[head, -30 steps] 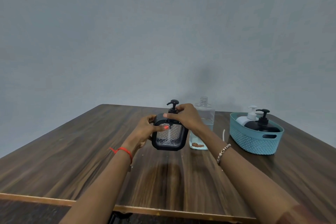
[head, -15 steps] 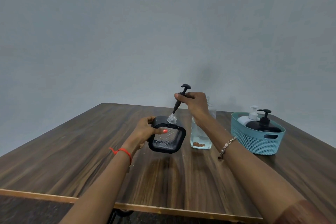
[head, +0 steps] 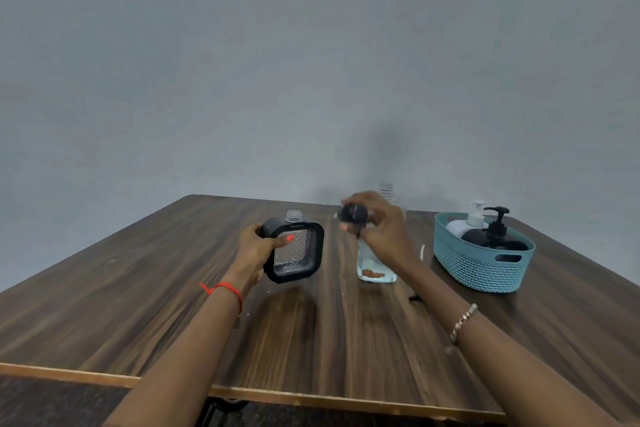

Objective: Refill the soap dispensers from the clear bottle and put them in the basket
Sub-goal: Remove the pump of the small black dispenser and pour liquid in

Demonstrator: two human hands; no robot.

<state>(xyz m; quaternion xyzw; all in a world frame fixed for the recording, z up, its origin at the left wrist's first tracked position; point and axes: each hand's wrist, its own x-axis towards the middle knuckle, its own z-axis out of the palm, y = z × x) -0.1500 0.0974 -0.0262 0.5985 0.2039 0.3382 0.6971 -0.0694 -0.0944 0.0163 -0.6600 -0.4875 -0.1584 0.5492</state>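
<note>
The left hand (head: 254, 248) grips the square soap dispenser (head: 298, 253), its neck uncovered, just left of the clear bottle (head: 375, 270) on the tabletop (head: 138, 305), the right hand (head: 384, 229) pinches the black pump (head: 352, 213) before that bottle, and the blue basket (head: 481, 270) stands further right.

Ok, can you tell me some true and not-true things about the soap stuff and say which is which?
The left hand holds the square dispenser. True.
The pump is screwed onto it. False: the right hand holds the pump, off the open neck.
A white dispenser and a black dispenser sit in the basket. True.
The clear bottle lies on its side. False: it stands upright on the table.
</note>
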